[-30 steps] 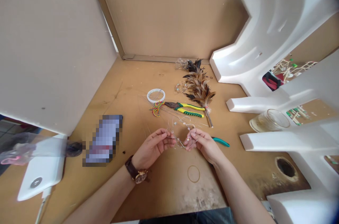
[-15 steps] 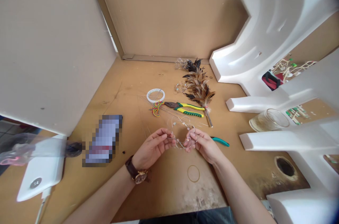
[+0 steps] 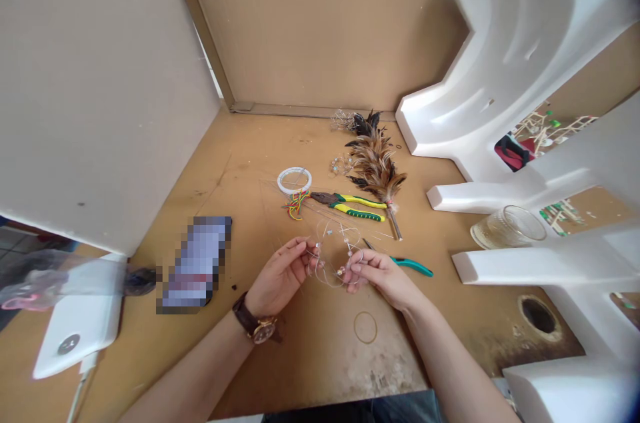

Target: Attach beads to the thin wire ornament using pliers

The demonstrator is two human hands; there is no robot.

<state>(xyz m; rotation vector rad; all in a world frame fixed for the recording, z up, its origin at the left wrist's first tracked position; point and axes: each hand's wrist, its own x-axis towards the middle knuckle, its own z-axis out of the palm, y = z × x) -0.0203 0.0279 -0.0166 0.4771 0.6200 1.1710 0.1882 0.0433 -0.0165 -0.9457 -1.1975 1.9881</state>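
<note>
Pinching beaded wire loop (image 3: 327, 278) btw L hand (image 3: 279, 271) & R hand (image 3: 380, 274).

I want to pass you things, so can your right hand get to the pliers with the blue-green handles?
Probably yes. The right hand is close beside the teal-handled pliers, and nothing seems to stand between them. But it is pinching the thin wire, so it would likely have to let go first.
</note>
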